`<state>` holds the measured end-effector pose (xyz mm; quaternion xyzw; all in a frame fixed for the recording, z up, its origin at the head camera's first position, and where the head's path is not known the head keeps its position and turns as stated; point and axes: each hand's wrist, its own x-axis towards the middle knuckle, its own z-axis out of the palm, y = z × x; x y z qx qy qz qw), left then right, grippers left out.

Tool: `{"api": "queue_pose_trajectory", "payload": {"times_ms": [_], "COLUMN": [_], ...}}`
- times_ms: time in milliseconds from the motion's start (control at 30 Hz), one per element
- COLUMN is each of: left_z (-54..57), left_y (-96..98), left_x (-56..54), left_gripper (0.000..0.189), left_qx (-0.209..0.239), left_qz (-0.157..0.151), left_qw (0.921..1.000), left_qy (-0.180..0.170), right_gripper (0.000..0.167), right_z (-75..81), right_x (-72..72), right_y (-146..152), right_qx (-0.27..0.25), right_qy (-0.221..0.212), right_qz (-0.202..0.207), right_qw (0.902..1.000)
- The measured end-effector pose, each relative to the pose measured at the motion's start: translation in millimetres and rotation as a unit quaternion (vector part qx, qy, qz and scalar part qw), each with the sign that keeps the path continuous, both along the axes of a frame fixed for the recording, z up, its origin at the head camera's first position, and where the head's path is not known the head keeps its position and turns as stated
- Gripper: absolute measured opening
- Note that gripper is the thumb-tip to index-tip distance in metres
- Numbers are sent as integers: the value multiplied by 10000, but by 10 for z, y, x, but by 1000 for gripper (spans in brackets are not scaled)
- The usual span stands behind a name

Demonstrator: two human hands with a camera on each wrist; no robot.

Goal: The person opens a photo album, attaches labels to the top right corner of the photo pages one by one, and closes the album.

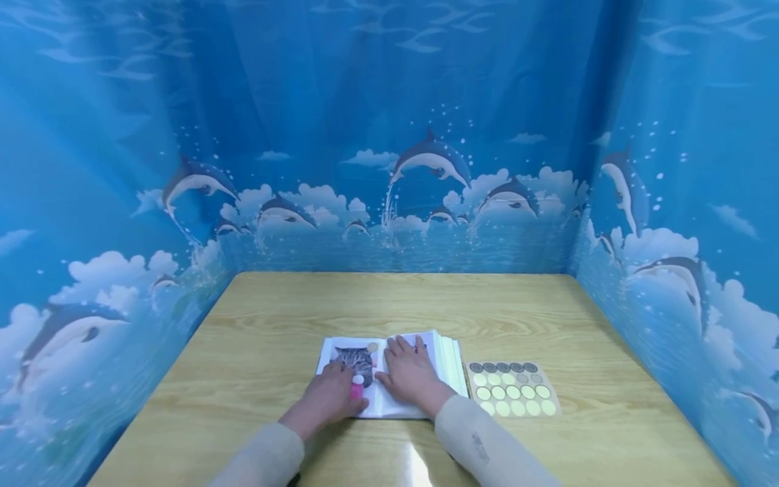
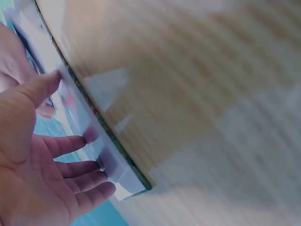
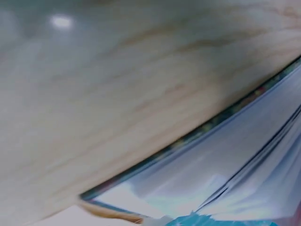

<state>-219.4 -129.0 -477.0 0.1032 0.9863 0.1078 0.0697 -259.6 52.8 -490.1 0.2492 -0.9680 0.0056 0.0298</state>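
Observation:
An open album (image 1: 385,408) with thick white pages lies on the table. Its left page bears a picture of a striped cat (image 1: 356,358), with a beige round sticker (image 1: 372,347) at its upper right corner and pink and white spots lower down. My left hand (image 1: 331,396) rests on the lower left page; in the left wrist view its fingers are spread and slightly bent, fingertips at the page. My right hand (image 1: 410,368) lies flat on the right page and covers most of a picture there. In the right wrist view the album's dark patterned cover edge (image 3: 188,141) shows beneath the pages.
Right beside the album lies a sheet of round stickers (image 1: 514,392), dark ones in the top row and pale yellow ones below. The wooden table (image 1: 255,318) is walled in by blue dolphin-print curtains (image 1: 341,135) at the back and sides.

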Motion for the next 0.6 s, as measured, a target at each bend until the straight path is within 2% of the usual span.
{"api": "queue_pose_trajectory", "payload": {"times_ms": [200,300,400,600], "left_z": [60,55,66,118], "left_y": [13,47,118,335], "left_x": [-81,-132,-178,-203], "left_gripper": [63,56,50,38], "left_qx": [-22,29,86,141], "left_qz": [109,214,184,-385], "left_qw": [9990,9983,9980,9931], "left_qy": [433,547,606,1097], "right_gripper": [57,54,52,51], "right_z": [33,52,90,138], "right_x": [60,84,111,147], "right_y": [164,277,416,759], "right_qx": [-429,-574,-747,-1111], "right_qy": [-129,-70,-26,17], "right_qz": [-104,-182,-326,-735], "right_qw": [9989,9982,9967,9911]}}
